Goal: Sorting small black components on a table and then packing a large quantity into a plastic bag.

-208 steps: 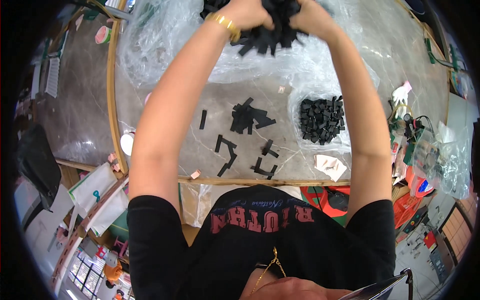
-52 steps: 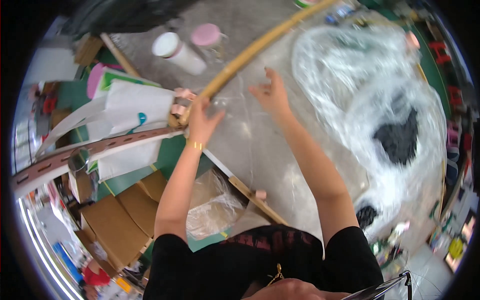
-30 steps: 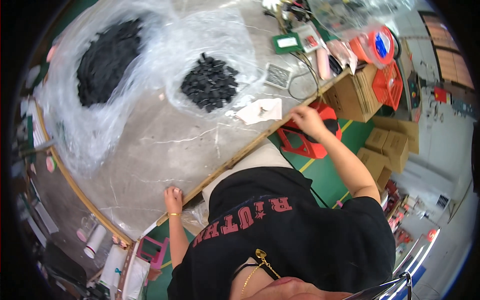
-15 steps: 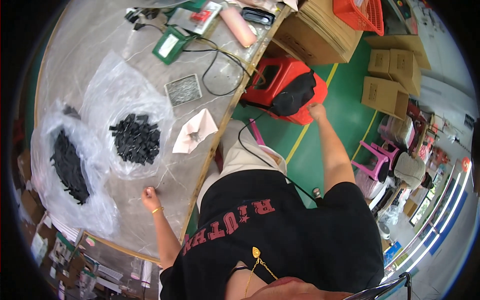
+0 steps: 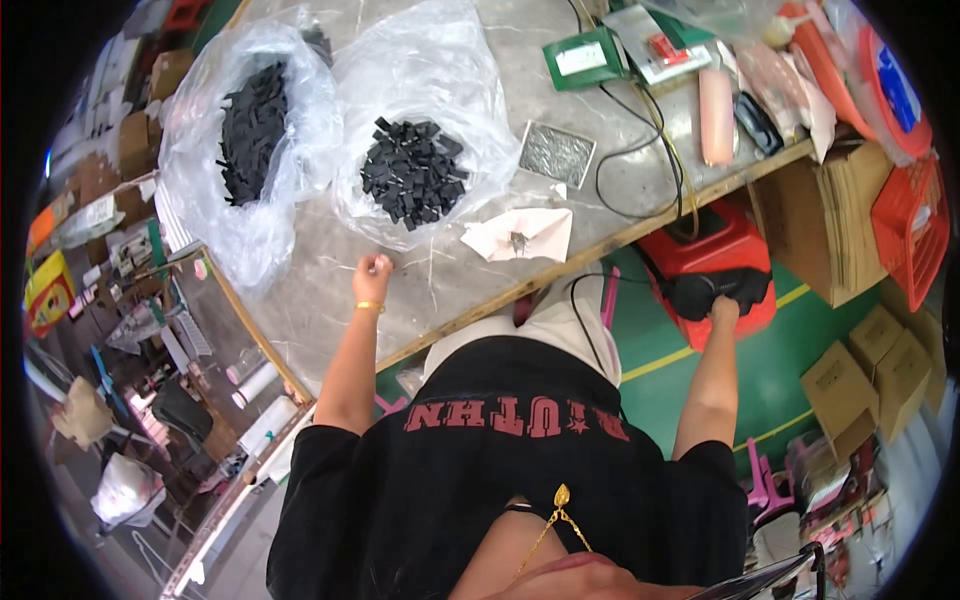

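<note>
My left hand (image 5: 371, 280) is over the table's near part, its fingers curled together; anything between the fingertips is too small to make out. Beyond it, a clear plastic bag (image 5: 425, 70) lies spread with a heap of small black pieces (image 5: 412, 172) on it. My right hand (image 5: 724, 308) is closed at the near edge of a soft black pouch (image 5: 692, 297) on a red plastic stool (image 5: 715, 240); its fingertips are partly hidden. To the right of the heap are a tray of fine metal bits (image 5: 556, 154) and a pale pink sheet (image 5: 490, 235) with small metal bits.
A second plastic bag (image 5: 190, 130) of black strips stands at the far left. Cables (image 5: 655, 150) run by a green box (image 5: 586, 58) and a pink roll (image 5: 716, 115). Cardboard (image 5: 825, 220) leans beneath the table's right end, near a red basket (image 5: 912, 235).
My view has swung to the right, shifting the table in the picture. My right hand has moved from beside the black pouch onto its near edge. The left hand stays curled over the table.
</note>
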{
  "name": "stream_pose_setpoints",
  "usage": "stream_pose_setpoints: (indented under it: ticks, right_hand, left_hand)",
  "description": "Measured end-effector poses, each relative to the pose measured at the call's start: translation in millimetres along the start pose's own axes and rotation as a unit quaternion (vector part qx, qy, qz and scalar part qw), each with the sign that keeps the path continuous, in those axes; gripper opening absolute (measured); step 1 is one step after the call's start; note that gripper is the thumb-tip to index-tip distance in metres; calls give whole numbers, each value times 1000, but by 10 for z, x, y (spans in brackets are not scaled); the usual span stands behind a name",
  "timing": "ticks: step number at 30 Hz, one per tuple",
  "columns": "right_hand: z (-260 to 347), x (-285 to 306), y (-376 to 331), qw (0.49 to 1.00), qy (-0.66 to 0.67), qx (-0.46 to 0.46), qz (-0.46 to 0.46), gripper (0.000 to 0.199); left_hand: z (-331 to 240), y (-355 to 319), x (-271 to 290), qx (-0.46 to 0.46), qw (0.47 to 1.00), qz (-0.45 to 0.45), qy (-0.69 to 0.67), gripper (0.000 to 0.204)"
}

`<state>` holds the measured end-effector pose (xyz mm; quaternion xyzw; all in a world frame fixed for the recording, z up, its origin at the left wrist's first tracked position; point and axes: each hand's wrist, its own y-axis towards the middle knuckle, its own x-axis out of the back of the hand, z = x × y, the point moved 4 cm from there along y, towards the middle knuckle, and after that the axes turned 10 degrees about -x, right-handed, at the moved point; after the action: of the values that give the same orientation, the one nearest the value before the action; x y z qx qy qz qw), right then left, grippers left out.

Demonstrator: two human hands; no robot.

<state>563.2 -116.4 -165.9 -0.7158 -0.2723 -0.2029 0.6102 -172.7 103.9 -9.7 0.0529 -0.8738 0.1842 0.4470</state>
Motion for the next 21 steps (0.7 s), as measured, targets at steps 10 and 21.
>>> stream_pose_setpoints:
  ticks: [10,21]
  right_hand:
    - [137,116,-581,990,36,32,-130,45]
    - [1694,948,-2566,754,217,513,-348,21]
  left_hand:
    - [1802,-375,628,95,979,-45,174,35]
    - [-1245,53,516,-249,947,-70,193,74]
